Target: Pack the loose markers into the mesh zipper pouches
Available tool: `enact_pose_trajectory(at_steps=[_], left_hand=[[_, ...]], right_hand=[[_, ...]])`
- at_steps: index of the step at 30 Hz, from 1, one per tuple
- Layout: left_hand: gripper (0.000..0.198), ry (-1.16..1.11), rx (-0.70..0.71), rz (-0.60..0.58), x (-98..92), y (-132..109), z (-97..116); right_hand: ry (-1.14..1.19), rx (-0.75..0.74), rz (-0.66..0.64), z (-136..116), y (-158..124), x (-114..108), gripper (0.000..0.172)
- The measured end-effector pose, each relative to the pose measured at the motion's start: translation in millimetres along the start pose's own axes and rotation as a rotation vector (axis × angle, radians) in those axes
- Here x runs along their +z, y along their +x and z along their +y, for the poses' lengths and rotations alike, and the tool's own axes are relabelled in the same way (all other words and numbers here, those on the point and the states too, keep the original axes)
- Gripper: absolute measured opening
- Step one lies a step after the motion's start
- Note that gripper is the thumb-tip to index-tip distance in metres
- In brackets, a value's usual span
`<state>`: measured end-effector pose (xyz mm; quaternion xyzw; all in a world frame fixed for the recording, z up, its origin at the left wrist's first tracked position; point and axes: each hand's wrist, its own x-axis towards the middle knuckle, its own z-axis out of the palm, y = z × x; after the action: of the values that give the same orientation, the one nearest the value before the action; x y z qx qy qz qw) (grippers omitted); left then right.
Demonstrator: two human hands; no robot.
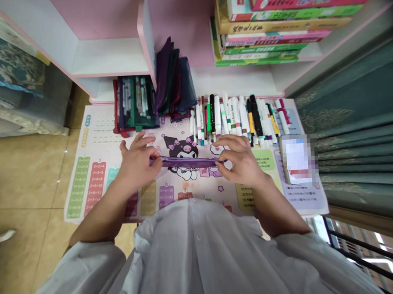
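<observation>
A flat purple zip pouch point(184, 162) is held edge-up over the pink desk mat point(95, 170), between both hands. My left hand point(138, 159) pinches its left end, fingers closed on it. At the pouch's right end my right hand point(238, 159) grips it with thumb and fingers. Just behind the hands lies a row of several marker pens point(237, 116), side by side on the mat.
Filled mesh pen pouches point(133, 102) and several empty dark pouches point(173, 80) lean at the back of the desk. Stacked books point(275, 24) fill the pink shelf above. A blurred card point(299, 159) lies right; a green curtain point(356, 121) hangs beyond it.
</observation>
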<state>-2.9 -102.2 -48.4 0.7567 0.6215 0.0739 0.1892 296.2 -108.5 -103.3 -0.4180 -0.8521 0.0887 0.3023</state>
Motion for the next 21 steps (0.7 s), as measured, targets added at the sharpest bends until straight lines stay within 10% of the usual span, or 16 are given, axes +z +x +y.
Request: enact_pose_trajectory(at_steps=[21], left_hand=[[0.018,0.032,-0.066,-0.002,-6.7,2.8,-10.5]], right_hand=[[-0.011,0.001,-0.006,0.5,0.4,-1.2,0.019]])
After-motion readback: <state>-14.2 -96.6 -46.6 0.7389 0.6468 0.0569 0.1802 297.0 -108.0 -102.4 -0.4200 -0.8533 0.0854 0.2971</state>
